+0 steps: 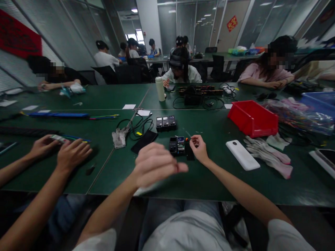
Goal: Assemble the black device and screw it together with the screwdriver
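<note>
My left hand (157,165) is raised above the table's near side, smeared by motion. Its back faces me and its fingers point right; whether they hold anything is unclear. My right hand (199,148) rests at the right of a small black device (173,145), thumb and fingers curled together. What they pinch, if anything, is too small to make out. A small orange piece (186,139) shows just left of those fingertips. The device has an exposed circuit board (181,148) on its right part. A black flat piece (190,155) lies beside it, below my right hand.
Three joined black modules (165,123) stand behind the device. Left are a black pouch (144,142), cables and a glove (120,137). Right are a white power bank (242,155), gloves (270,155) and a red bin (252,118). A co-worker's hands (70,155) work at left.
</note>
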A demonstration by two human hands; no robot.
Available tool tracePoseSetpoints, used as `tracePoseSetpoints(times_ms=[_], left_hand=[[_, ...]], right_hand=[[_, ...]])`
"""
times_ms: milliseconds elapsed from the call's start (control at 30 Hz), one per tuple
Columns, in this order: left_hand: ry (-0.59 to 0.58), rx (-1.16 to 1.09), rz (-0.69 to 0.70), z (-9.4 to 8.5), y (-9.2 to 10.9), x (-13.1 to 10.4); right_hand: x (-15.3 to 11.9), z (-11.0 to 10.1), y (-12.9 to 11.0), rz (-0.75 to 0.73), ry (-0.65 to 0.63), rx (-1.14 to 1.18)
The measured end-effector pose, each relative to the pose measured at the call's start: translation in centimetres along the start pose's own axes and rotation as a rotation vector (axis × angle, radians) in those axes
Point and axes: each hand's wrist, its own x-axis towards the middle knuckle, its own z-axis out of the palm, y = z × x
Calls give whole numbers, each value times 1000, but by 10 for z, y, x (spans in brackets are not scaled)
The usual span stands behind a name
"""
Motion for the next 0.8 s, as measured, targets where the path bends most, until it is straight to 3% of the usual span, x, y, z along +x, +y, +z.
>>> tracePoseSetpoints(times_ms=[67, 133, 267, 367, 467, 567, 700, 800], left_hand=[[4, -17, 24, 51, 2, 12], [7, -106, -2, 84, -13, 17], [4, -284, -331, 113, -47, 10], [-38, -412, -525, 122, -53, 1], [-146, -469, -593, 124, -51, -9], [-263, -463, -573, 120, -52, -16], [-440, -428, -479, 108, -57, -15], [-508, -449, -445, 100, -61, -12]], right_hand=[[2, -2, 0, -71, -56, -90], [4, -5, -1, -160, -141, -192], [10, -10, -1, -292, -280, -351], [12, -9, 1, -291, -351, -432], [12, -6, 2, -292, -444, -501], [10, -4, 2, -300, -494, -522], [10, -5, 0, -289, -468, -515], [10, -6, 0, -293, -449, -487]])
